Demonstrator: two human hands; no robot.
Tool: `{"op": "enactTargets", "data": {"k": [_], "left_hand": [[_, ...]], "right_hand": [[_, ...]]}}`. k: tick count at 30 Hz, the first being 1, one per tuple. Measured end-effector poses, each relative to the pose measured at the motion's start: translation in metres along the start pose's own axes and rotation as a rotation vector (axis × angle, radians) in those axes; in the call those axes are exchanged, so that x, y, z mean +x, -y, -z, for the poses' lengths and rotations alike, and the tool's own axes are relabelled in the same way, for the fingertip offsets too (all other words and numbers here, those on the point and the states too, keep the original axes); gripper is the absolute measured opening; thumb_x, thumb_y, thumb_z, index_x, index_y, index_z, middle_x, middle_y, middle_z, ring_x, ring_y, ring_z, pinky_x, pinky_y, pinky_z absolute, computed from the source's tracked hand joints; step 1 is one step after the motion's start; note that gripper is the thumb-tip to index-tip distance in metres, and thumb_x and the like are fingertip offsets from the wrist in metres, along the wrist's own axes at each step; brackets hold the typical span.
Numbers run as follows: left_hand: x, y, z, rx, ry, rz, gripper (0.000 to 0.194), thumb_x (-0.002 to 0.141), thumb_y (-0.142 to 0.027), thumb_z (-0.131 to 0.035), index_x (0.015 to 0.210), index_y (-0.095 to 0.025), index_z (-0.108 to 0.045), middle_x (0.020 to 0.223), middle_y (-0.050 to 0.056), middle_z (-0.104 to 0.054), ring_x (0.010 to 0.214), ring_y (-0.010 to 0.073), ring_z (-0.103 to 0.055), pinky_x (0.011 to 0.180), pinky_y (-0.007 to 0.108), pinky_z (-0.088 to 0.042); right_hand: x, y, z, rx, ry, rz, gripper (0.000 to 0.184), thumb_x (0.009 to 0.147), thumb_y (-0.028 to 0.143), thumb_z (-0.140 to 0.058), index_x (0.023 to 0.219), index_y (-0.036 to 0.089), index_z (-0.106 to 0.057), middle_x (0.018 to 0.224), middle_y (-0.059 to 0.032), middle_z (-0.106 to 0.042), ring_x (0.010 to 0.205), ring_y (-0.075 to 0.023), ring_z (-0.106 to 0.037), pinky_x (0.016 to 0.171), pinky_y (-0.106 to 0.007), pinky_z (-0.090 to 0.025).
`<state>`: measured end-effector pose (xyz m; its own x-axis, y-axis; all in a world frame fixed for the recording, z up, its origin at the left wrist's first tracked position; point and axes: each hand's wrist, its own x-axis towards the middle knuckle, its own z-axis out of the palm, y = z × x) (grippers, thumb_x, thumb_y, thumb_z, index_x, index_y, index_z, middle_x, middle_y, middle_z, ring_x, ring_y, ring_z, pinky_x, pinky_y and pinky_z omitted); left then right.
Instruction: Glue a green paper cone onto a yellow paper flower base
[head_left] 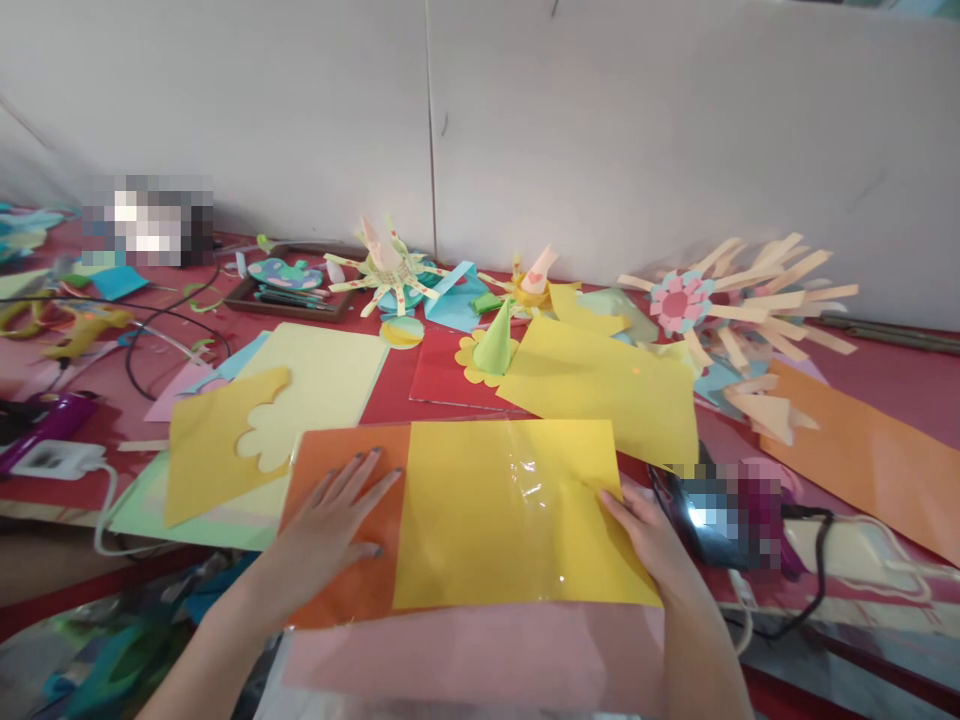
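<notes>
Pressing our left hand [337, 515] palm down with fingers spread, we steadied the orange sheet [330, 590], pinching nothing with it. Our right hand [649, 530] was at the right edge of the large yellow sheet [480, 520], its thumb side over the paper; we could not tell whether any fingertips closed beneath. The yellow sheet lay in front of us, beside the orange one, with a pink sheet [480, 660] showing below its near edge. Clear plastic [529, 480] glinted across the yellow, though whether it wrapped around the paper or only lay over it was unclear.

Good handling, we judged, called for a broad, light left palm so the stack stayed put, and a gentle right touch close to the edge, since squeezing could have creased the paper. Those glints suggested ripples in the film, best eased outward with a flat hand while the edges stayed parallel. Beyond lay another yellow sheet [615, 385] and a green cone [493, 345], standing upright on a yellow paper flower [469, 345].
</notes>
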<state>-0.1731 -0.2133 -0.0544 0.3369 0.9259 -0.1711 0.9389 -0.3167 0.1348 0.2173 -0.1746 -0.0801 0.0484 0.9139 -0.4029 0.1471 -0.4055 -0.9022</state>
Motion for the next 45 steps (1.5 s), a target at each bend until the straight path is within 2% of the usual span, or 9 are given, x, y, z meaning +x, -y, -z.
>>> {"op": "enactTargets", "data": {"k": [4,7,10,14,18,22,29,36,45], "left_hand": [[0.003,0.011,0.003,0.155,-0.104,0.074,0.050,0.089,-0.023,-0.046,0.138,-0.026,-0.041,0.149,0.010,-0.035,0.139,0.0316,-0.029,0.107,0.054,-0.031],[-0.003,0.003,0.003,0.209,-0.174,0.082,0.049,0.091,-0.013,-0.033,0.138,-0.026,-0.042,0.146,0.010,-0.040,0.139,0.0306,-0.028,0.109,0.058,-0.028],[-0.007,-0.023,-0.004,0.175,-0.198,-0.012,0.056,0.091,-0.010,-0.030,0.142,-0.030,-0.033,0.146,0.007,-0.041,0.139,0.0274,-0.030,0.110,0.056,-0.027],[-0.001,-0.074,-0.020,0.105,-0.244,-0.103,0.056,0.094,-0.024,-0.038,0.147,-0.030,-0.020,0.151,0.009,-0.033,0.137,0.0277,-0.034,0.107,0.052,-0.035],[0.011,-0.120,-0.040,-0.050,-0.279,-0.158,0.064,0.090,-0.032,-0.051,0.146,-0.023,-0.023,0.148,0.013,-0.037,0.134,0.0276,-0.038,0.102,0.043,-0.043],[0.020,-0.145,-0.053,-0.138,-0.318,-0.129,0.078,0.083,-0.043,-0.059,0.147,-0.020,-0.020,0.150,0.015,-0.033,0.137,0.0306,-0.032,0.104,0.049,-0.040],[0.024,-0.157,-0.053,-0.119,-0.296,-0.164,0.078,0.080,-0.043,-0.062,0.144,-0.017,-0.026,0.149,0.016,-0.034,0.136,0.0320,-0.035,0.104,0.050,-0.039],[0.020,-0.158,-0.058,-0.180,-0.250,-0.195,0.067,0.085,-0.027,-0.052,0.144,-0.013,-0.023,0.147,0.013,-0.038,0.138,0.0260,-0.032,0.108,0.049,-0.034],[0.018,-0.168,-0.047,-0.189,-0.277,-0.182,0.060,0.080,-0.025,-0.055,0.137,-0.017,-0.037,0.149,0.015,-0.034,0.135,0.0329,-0.035,0.105,0.056,-0.035]], "right_hand": [[-0.003,-0.002,0.000,0.041,0.017,-0.052,0.037,0.068,0.053,-0.069,0.091,0.024,-0.071,0.095,-0.0049,-0.074,0.092,-0.0287,-0.067,0.078,-0.039,-0.051],[-0.006,-0.003,0.000,0.077,0.002,-0.086,0.034,0.067,0.051,-0.071,0.087,0.023,-0.070,0.092,-0.0042,-0.074,0.092,-0.0285,-0.067,0.077,-0.038,-0.051],[-0.007,-0.003,-0.001,0.094,-0.006,-0.103,0.033,0.064,0.052,-0.072,0.080,0.023,-0.069,0.090,-0.0044,-0.074,0.089,-0.0291,-0.067,0.075,-0.038,-0.052],[-0.006,-0.001,-0.001,0.057,-0.024,-0.052,0.033,0.064,0.051,-0.072,0.083,0.024,-0.070,0.092,-0.0048,-0.074,0.095,-0.0306,-0.066,0.080,-0.041,-0.051],[-0.002,-0.002,-0.001,0.009,-0.044,0.015,0.035,0.064,0.052,-0.071,0.085,0.024,-0.072,0.100,-0.0057,-0.073,0.102,-0.0316,-0.063,0.086,-0.041,-0.050],[-0.003,-0.005,0.000,0.041,-0.071,-0.010,0.039,0.063,0.055,-0.071,0.089,0.026,-0.073,0.103,-0.0048,-0.073,0.099,-0.0307,-0.065,0.084,-0.041,-0.052],[-0.004,-0.011,0.000,0.090,-0.087,-0.052,0.037,0.064,0.052,-0.072,0.091,0.027,-0.073,0.101,-0.0036,-0.073,0.099,-0.0304,-0.065,0.085,-0.042,-0.052],[-0.002,-0.002,-0.001,0.060,-0.088,-0.005,0.038,0.058,0.056,-0.074,0.081,0.026,-0.075,0.090,-0.0037,-0.074,0.092,-0.0302,-0.066,0.082,-0.041,-0.052],[-0.006,0.001,-0.002,0.155,-0.065,-0.122,0.044,0.054,0.057,-0.077,0.087,0.028,-0.074,0.097,-0.0025,-0.074,0.089,-0.0291,-0.067,0.079,-0.039,-0.053]]}}
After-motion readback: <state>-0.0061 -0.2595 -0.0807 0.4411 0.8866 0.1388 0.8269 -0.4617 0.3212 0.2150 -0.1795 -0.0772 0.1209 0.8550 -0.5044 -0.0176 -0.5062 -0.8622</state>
